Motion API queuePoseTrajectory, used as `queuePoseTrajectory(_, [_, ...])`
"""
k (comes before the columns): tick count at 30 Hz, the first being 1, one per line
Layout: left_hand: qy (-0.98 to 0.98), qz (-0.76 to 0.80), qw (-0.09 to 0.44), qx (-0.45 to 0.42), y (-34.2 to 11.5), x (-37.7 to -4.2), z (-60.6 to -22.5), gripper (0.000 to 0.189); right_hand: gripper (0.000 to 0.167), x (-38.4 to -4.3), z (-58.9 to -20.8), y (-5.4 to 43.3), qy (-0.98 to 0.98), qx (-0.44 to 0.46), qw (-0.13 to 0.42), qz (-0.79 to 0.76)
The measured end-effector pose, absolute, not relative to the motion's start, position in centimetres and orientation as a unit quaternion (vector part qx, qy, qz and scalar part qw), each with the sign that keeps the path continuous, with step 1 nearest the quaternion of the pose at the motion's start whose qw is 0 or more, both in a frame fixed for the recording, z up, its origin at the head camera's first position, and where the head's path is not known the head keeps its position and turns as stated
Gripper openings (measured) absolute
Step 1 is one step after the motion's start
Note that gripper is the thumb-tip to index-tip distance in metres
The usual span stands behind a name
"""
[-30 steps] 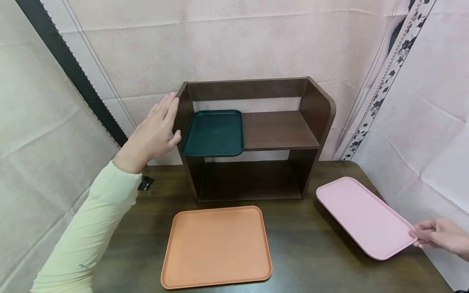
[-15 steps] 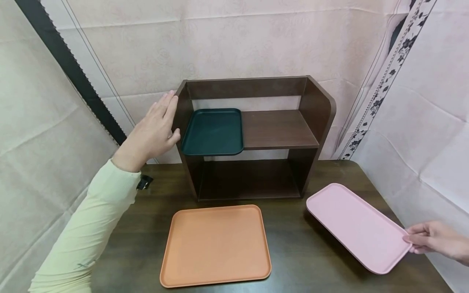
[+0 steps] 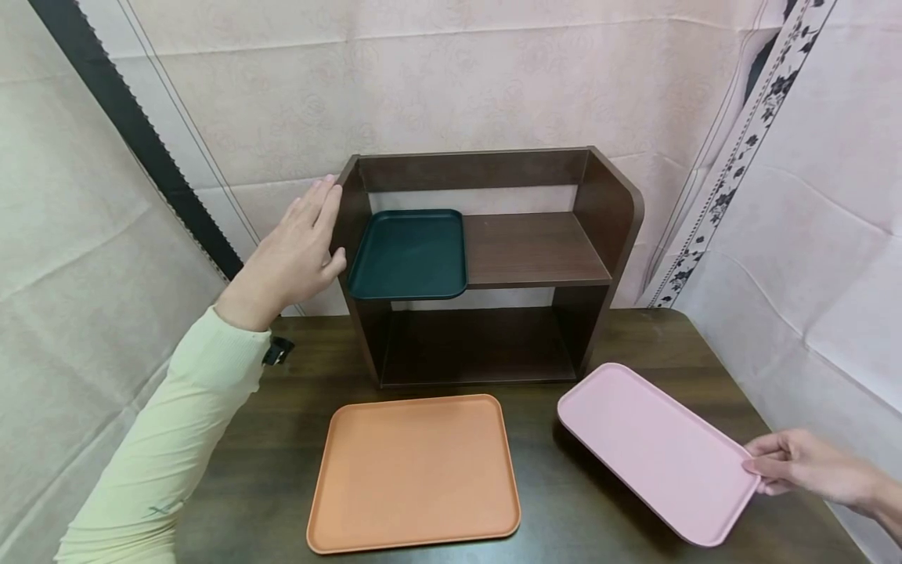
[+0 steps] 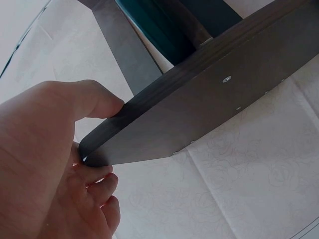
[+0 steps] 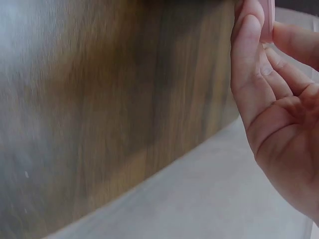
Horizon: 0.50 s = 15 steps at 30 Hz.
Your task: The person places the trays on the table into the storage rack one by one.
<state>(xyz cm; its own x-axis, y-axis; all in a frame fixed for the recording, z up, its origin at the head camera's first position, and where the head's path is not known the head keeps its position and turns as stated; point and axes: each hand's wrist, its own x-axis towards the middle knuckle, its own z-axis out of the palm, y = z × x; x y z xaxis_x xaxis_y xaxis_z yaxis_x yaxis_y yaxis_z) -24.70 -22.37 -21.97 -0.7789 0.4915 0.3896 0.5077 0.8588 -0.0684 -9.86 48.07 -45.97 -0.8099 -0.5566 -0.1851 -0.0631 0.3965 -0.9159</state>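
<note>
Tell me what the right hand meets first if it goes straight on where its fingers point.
The pink tray, which the right hand pinches at one end. Past that, the line seems to run toward the orange tray; height and depth are unclear.

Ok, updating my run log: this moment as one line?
left hand: touching rack | right hand: gripping pink tray | green tray: upper shelf, left | orange tray: on table

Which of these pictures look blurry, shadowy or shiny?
Head view: mostly sharp, dark shadow beside the pink tray; right wrist view: the table is smeared, with pale sheen at left; left wrist view: dim, the shelf mostly dark.
</note>
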Motion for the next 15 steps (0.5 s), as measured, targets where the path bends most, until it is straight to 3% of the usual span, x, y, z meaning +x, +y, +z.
queuePoseTrajectory(15, [-0.943, -0.017, 0.202, -0.264, -22.5, -24.9, -22.0, 0.079, 0.025, -10.5, -45.4, 42.4, 0.767, -0.232, 0.254, -0.542])
